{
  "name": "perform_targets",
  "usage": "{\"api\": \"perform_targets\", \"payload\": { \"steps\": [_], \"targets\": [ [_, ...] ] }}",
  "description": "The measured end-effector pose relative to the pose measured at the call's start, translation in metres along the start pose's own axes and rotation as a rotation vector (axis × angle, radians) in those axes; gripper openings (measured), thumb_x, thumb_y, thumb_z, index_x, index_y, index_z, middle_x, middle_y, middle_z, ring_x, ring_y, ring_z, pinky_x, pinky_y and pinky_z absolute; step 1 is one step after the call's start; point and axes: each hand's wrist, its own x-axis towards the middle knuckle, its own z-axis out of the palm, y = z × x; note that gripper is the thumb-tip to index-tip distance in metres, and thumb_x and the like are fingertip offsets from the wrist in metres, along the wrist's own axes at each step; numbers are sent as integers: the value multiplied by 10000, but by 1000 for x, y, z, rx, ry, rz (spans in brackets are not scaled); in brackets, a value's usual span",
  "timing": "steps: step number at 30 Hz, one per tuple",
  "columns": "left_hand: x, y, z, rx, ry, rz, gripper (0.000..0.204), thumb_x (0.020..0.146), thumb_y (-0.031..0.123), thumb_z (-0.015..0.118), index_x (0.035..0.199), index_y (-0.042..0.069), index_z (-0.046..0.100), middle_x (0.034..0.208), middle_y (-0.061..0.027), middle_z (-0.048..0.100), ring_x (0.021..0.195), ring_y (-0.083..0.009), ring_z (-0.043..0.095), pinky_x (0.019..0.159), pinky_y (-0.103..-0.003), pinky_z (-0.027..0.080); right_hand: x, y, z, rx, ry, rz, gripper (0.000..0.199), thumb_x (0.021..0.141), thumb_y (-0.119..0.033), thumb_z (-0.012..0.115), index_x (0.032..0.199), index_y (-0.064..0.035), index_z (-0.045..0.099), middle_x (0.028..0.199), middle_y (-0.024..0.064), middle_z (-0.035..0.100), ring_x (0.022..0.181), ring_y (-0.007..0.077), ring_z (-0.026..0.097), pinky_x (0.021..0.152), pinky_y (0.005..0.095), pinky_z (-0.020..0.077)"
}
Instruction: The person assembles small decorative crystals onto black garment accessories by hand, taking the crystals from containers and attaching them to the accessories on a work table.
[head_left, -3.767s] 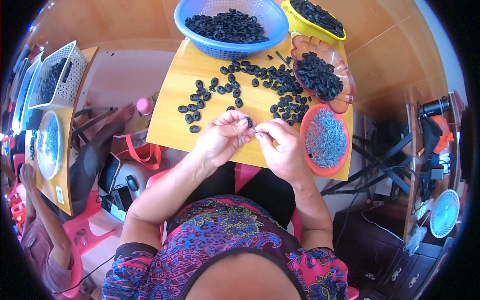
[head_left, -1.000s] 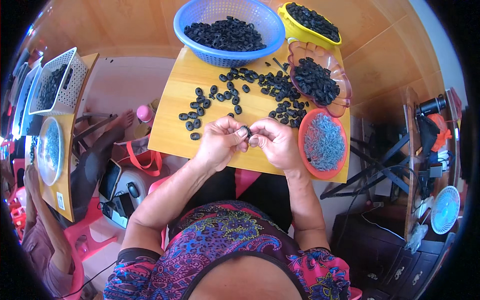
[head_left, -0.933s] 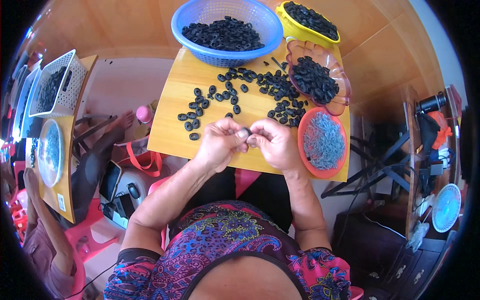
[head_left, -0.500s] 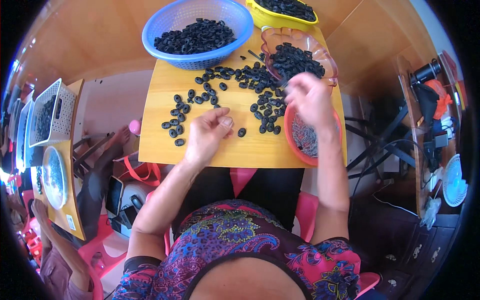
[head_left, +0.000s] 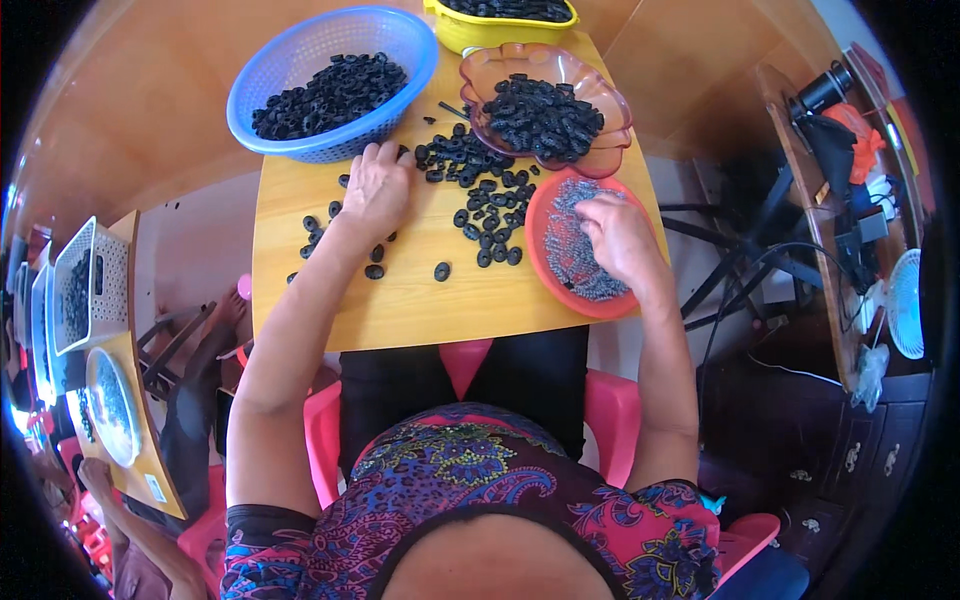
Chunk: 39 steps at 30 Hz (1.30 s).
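My left hand [head_left: 380,188] reaches out, back of the hand up, just below the blue perforated basket [head_left: 240,112]. Its fingers are slightly apart and bent down over the tabletop; a small black oval piece [head_left: 403,151] shows by the fingertips, and the thumb is mostly hidden. Inside the round red bowl [head_left: 536,238], my right hand [head_left: 618,238] pinches with thumb and forefinger among small grey metal parts [head_left: 572,262], too fine to name. Loose black oval pieces [head_left: 465,160] with holes lie in the middle, and one [head_left: 442,271] sits apart near the front.
An amber scalloped bowl [head_left: 612,150] heaped with black pieces stands behind the red bowl. Farther back is a yellow basin [head_left: 470,36] of black pieces. Left of the wooden table [head_left: 400,325], another table holds a white basket [head_left: 105,300]; a person's arm [head_left: 130,520] is near it.
My left hand has moved forward and left to the black pieces by the blue basket. My right hand has come down from beside the amber bowl into the red bowl. The whole view has shifted.
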Motion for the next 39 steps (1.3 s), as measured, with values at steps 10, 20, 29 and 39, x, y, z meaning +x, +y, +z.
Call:
{"api": "perform_targets", "payload": {
  "steps": [10, 20, 29, 39],
  "targets": [
    [-20, 5, -8, -353, 115, -34, 238, 655, -104, 529, 860, -34, 628, 885, -172, 590, 841, -351, 571, 752, -378, 477, -12, -11, 24, -265, -5, -152, 238, 682, 48, 555, 899, -22, 622, 899, 158, 577, 906, 315, 551, 816, 385, 460],
    [-53, 29, -58, -1674, 244, -771, 148, 821, -96, 554, 921, 4, 596, 815, -52, 603, 670, -135, 566, 609, -249, 457, -11, -18, 25, -237, 2, -151, 280, 691, 90, 544, 931, -13, 644, 911, 166, 584, 920, 340, 543, 831, 395, 452],
    [-85, 49, -68, -2221, 98, -1012, 170, 884, -26, 508, 1036, -8, 580, 806, -71, 601, 667, -163, 577, 631, -278, 479, -5, 5, 21, -52, 21, -186, 216, 730, 88, 566, 908, -4, 646, 827, 182, 593, 806, 354, 574, 748, 395, 463],
    [-99, 55, -56, -2218, 26, -904, 117, 858, -46, 553, 951, 1, 606, 833, -83, 629, 750, -189, 641, 662, -279, 516, -12, -9, 2, 627, 105, 274, 127, 825, 75, 558, 926, 20, 613, 810, 33, 601, 710, 98, 575, 646, 230, 470]
  ]
}}
